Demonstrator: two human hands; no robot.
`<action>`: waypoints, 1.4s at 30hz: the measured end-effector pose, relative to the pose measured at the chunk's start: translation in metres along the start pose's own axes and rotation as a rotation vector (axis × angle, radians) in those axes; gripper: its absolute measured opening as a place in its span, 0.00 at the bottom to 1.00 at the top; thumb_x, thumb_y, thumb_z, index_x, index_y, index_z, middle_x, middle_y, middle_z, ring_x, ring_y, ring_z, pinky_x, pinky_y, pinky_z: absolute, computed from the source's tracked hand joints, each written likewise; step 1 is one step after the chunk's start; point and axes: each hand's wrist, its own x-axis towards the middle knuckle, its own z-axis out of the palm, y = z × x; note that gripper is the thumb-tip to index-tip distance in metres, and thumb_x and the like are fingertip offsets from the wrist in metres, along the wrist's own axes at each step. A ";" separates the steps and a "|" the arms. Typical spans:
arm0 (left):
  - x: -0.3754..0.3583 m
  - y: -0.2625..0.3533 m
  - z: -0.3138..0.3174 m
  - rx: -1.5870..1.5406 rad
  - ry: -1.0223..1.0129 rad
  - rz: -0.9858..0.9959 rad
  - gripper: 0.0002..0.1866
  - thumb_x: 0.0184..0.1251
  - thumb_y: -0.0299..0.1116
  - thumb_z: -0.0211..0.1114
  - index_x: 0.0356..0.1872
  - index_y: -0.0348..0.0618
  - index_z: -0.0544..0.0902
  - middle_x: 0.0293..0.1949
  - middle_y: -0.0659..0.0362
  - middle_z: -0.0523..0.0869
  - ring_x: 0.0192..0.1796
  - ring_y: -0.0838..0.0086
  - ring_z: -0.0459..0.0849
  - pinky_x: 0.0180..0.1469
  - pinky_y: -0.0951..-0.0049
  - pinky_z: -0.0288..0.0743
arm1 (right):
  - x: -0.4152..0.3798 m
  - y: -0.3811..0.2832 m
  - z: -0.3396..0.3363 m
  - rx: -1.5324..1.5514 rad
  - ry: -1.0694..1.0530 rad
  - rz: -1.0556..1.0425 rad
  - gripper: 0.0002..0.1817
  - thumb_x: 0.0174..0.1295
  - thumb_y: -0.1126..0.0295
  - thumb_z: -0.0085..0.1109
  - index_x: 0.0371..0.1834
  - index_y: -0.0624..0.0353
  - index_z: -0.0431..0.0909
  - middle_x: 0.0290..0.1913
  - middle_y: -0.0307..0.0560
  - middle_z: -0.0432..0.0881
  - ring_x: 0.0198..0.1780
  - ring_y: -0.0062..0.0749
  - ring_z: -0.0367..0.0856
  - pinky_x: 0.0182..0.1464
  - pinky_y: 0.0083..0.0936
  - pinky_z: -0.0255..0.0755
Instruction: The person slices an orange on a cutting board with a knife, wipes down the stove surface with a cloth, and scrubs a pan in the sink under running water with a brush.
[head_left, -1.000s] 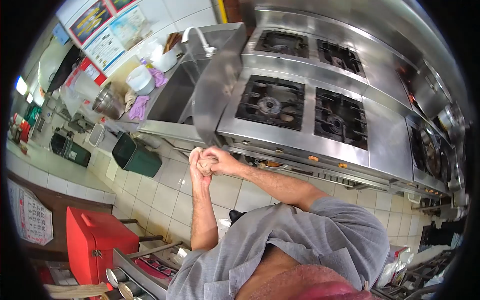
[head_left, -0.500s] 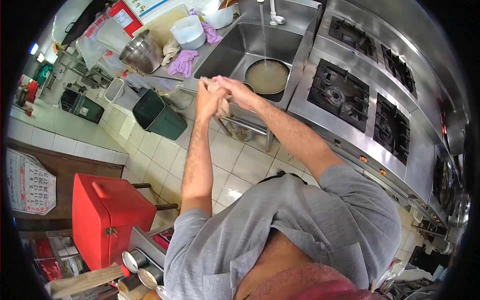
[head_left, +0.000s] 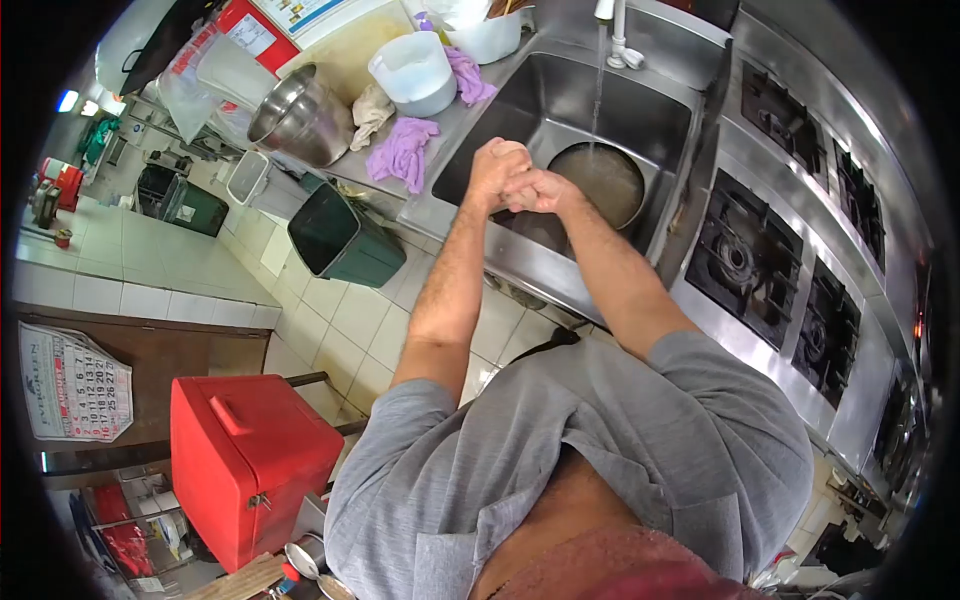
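Over the front edge of the metal sink [head_left: 445,187], my left hand [head_left: 497,172] and my right hand [head_left: 541,190] are pressed together, fingers closed around each other. Whatever lies between them is hidden. Just beyond, a round dark-rimmed pan [head_left: 600,185] holding cloudy liquid rests in the basin. Water from the white tap [head_left: 605,12] runs down into it.
Left of the sink are purple cloths [head_left: 402,152], a beige cloth [head_left: 371,115], a white tub [head_left: 412,75] and a steel pot [head_left: 302,118]. A green bin [head_left: 370,250] stands below. Gas burners [head_left: 745,255] are at right; a red box [head_left: 250,450] is lower left.
The pale, crumpled thing seen between my hands is no longer visible. My hands have moved right, over the sink's front edge, and closed tighter together. The view has shifted.
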 end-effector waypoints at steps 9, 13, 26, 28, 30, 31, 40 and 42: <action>0.098 -0.100 -0.004 0.516 0.121 0.097 0.18 0.44 0.31 0.63 0.36 0.31 0.77 0.34 0.50 0.81 0.38 0.67 0.79 0.43 0.71 0.73 | 0.019 -0.003 -0.020 -0.632 0.714 -0.071 0.12 0.43 0.74 0.59 0.33 0.54 0.72 0.22 0.37 0.72 0.24 0.22 0.73 0.15 0.21 0.59; 0.122 -0.121 -0.022 1.044 -0.215 0.400 0.18 0.46 0.36 0.61 0.38 0.34 0.78 0.35 0.46 0.81 0.40 0.57 0.79 0.45 0.61 0.72 | 0.037 0.030 -0.075 -1.343 0.955 -0.240 0.16 0.47 0.68 0.60 0.41 0.57 0.76 0.36 0.52 0.81 0.41 0.42 0.79 0.40 0.34 0.72; 0.127 0.038 -0.162 1.277 -0.042 1.039 0.13 0.47 0.39 0.65 0.35 0.50 0.78 0.36 0.58 0.77 0.42 0.60 0.75 0.42 0.57 0.66 | -0.018 0.025 -0.106 -1.082 1.259 0.279 0.38 0.43 0.69 0.69 0.61 0.56 0.63 0.47 0.54 0.75 0.39 0.40 0.77 0.40 0.41 0.73; 0.122 0.026 -0.215 1.415 -0.065 0.920 0.15 0.47 0.43 0.67 0.36 0.53 0.79 0.42 0.60 0.74 0.47 0.61 0.71 0.47 0.55 0.61 | -0.045 0.052 -0.116 -0.873 1.344 0.630 0.32 0.47 0.67 0.66 0.58 0.57 0.67 0.47 0.54 0.75 0.33 0.39 0.78 0.31 0.45 0.73; 0.120 0.013 -0.262 1.550 -0.032 0.675 0.23 0.46 0.49 0.69 0.43 0.53 0.77 0.48 0.57 0.71 0.53 0.60 0.66 0.52 0.53 0.56 | -0.058 0.078 -0.122 -0.802 1.330 0.808 0.28 0.50 0.66 0.63 0.57 0.58 0.69 0.46 0.55 0.75 0.31 0.39 0.78 0.27 0.47 0.73; 0.120 0.008 -0.280 1.597 0.023 0.579 0.28 0.45 0.51 0.70 0.48 0.52 0.75 0.51 0.54 0.69 0.55 0.59 0.64 0.54 0.52 0.54 | -0.061 0.095 -0.133 -0.640 1.292 0.920 0.26 0.52 0.66 0.60 0.55 0.59 0.70 0.45 0.56 0.77 0.33 0.39 0.79 0.29 0.47 0.73; 0.103 0.009 -0.257 1.268 0.359 0.429 0.42 0.47 0.51 0.69 0.63 0.48 0.61 0.62 0.43 0.55 0.65 0.52 0.50 0.62 0.47 0.42 | 0.019 0.086 -0.151 -1.532 1.138 0.764 0.13 0.51 0.71 0.54 0.40 0.64 0.79 0.46 0.61 0.77 0.46 0.50 0.79 0.45 0.40 0.73; 0.087 0.012 -0.249 1.359 0.455 0.544 0.40 0.49 0.50 0.68 0.62 0.48 0.62 0.62 0.44 0.56 0.65 0.52 0.51 0.62 0.47 0.42 | 0.022 0.062 -0.128 -1.678 1.047 0.756 0.12 0.53 0.72 0.52 0.39 0.61 0.80 0.46 0.60 0.78 0.46 0.50 0.78 0.46 0.39 0.73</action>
